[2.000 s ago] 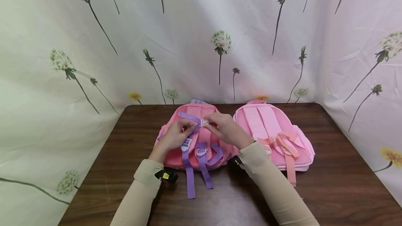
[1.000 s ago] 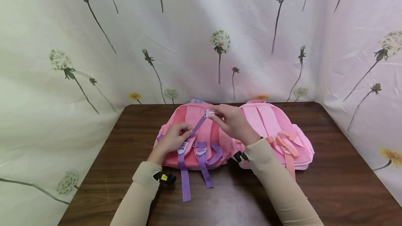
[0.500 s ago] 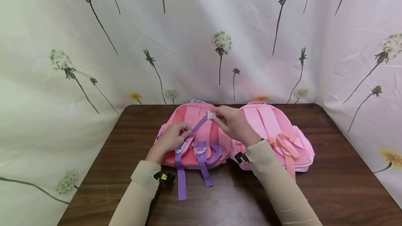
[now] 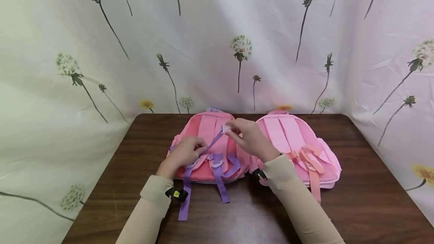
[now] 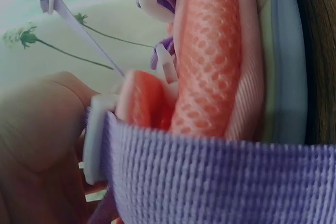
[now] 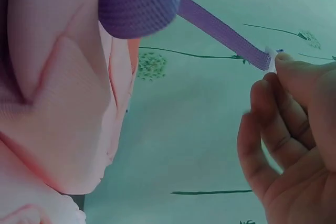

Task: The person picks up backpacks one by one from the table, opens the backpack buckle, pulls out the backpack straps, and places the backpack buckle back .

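A coral-pink backpack (image 4: 209,124) lies back panel up, with purple webbing straps. My right hand (image 4: 249,138) pinches a white plastic clip buckle (image 4: 224,128) above it. From that buckle a purple strap (image 4: 215,140) runs taut down to my left hand (image 4: 185,151), whose thumb and fingers pinch it by the lower end of the left shoulder strap. In the left wrist view, a white slider (image 5: 95,139) sits right beside the thumb, and wide purple webbing crosses in front. A loose purple tail (image 4: 184,202) hangs below onto the table.
Close on the right lies a lighter pink backpack (image 4: 281,134) with orange straps (image 4: 313,165). A second purple tail (image 4: 222,187) hangs from the coral bag. The dark wooden table (image 4: 129,183) meets a dandelion-print curtain (image 4: 203,55) at the back.
My right hand has drawn the buckle up and to the right, and the strap has straightened. The left hand has shifted slightly down and left; the loose purple tail has swung left.
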`<action>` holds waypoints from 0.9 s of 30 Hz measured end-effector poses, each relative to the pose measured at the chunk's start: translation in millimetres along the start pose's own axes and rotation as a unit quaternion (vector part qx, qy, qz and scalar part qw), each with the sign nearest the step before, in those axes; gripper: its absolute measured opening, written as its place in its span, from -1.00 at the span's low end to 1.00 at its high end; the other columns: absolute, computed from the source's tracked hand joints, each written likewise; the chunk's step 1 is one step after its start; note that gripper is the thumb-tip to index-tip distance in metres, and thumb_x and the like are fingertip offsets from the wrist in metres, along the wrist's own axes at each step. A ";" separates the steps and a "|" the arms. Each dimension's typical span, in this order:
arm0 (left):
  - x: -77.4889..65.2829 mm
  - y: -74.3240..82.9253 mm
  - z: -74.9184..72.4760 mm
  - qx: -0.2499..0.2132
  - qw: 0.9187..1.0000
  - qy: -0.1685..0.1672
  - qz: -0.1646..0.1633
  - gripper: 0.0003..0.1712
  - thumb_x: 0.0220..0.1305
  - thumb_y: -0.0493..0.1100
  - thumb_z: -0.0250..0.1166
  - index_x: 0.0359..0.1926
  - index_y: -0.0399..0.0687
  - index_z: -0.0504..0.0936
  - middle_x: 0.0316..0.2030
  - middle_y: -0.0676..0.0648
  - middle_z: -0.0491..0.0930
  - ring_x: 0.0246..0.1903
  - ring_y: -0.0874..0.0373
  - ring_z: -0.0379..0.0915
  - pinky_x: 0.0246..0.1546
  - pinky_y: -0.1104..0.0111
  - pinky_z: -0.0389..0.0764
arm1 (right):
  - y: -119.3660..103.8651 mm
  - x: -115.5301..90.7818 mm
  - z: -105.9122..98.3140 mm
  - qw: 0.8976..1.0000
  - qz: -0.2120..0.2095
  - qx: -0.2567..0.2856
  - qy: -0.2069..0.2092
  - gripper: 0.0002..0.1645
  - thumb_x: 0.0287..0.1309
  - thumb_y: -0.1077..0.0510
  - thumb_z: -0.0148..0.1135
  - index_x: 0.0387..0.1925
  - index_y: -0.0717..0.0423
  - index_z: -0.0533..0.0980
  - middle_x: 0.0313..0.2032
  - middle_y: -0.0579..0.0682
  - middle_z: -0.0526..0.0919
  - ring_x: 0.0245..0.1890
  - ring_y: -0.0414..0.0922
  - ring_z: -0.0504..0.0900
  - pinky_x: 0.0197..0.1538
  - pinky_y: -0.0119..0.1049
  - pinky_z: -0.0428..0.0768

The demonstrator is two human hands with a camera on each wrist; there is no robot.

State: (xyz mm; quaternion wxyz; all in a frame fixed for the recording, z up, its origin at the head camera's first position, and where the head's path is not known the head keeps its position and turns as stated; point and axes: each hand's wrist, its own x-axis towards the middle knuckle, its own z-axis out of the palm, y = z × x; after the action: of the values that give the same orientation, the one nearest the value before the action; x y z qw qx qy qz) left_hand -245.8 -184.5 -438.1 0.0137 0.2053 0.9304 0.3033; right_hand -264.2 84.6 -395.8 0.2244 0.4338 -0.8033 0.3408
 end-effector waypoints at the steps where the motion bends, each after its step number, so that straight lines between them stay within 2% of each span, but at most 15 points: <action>1: -0.7 -0.4 0.2 -0.001 1.000 -0.002 -0.001 -0.93 0.41 -0.24 0.39 -0.27 -0.01 0.75 -0.39 0.08 0.62 -0.36 0.18 0.48 -0.23 0.28 0.54 | -0.2 0.1 1.5 1.000 0.003 -0.001 -0.005 -0.87 0.34 0.25 0.42 -0.11 0.18 0.67 -0.32 -0.03 0.67 -0.33 -0.18 0.63 -0.17 -0.30 0.69; 5: -1.7 -2.8 0.9 -0.002 1.000 -0.005 0.006 -0.97 0.39 -0.24 0.41 -0.23 -0.04 0.78 -0.35 0.08 0.67 -0.34 0.19 0.51 -0.17 0.26 0.59 | -2.3 -0.8 6.5 0.999 0.020 0.000 -0.027 -0.86 0.38 0.19 0.39 -0.08 0.12 0.68 -0.30 -0.07 0.66 -0.32 -0.21 0.60 -0.18 -0.31 0.67; 10: -1.7 -5.1 2.1 -0.009 0.999 0.006 0.032 -0.94 0.39 -0.25 0.40 -0.16 -0.07 0.77 -0.28 0.05 0.71 -0.28 0.20 0.56 -0.10 0.19 0.64 | -3.5 -1.8 14.5 0.998 0.041 0.001 -0.054 -0.81 0.37 0.18 0.40 -0.03 0.12 0.69 -0.28 -0.08 0.68 -0.29 -0.20 0.61 -0.17 -0.27 0.65; 14: -4.4 -5.9 0.8 -0.027 0.999 0.023 0.020 -0.87 0.43 -0.21 0.37 -0.05 -0.07 0.75 -0.22 0.02 0.70 -0.24 0.16 0.57 -0.09 0.17 0.63 | -6.4 -2.1 22.2 0.994 0.060 -0.007 -0.088 -0.76 0.37 0.16 0.40 0.02 0.14 0.68 -0.24 -0.06 0.71 -0.25 -0.18 0.65 -0.15 -0.28 0.66; 19: -6.0 -5.2 -5.0 -0.036 0.997 0.073 0.003 -0.83 0.46 -0.19 0.34 0.00 -0.08 0.75 -0.18 0.00 0.70 -0.24 0.11 0.54 -0.15 0.20 0.59 | -10.8 -3.6 30.4 0.989 0.076 -0.010 -0.129 -0.70 0.39 0.12 0.39 0.07 0.14 0.66 -0.18 -0.04 0.71 -0.20 -0.18 0.67 -0.09 -0.30 0.68; 27: -2.5 1.1 -13.5 -0.037 0.988 0.146 0.038 -0.83 0.48 -0.23 0.32 0.01 -0.09 0.75 -0.12 -0.07 0.75 -0.23 0.07 0.60 -0.17 0.16 0.68 | -12.6 -3.8 33.5 0.987 0.069 -0.016 -0.147 -0.62 0.40 0.07 0.38 0.16 0.13 0.63 -0.14 -0.05 0.69 -0.17 -0.20 0.67 -0.08 -0.29 0.68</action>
State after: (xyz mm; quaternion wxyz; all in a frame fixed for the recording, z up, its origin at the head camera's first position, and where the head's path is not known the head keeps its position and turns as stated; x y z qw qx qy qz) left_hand -245.2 -192.2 -426.7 -0.1260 0.1936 0.9020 0.3648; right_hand -253.7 56.8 -416.2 0.0865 0.4196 -0.8607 0.2749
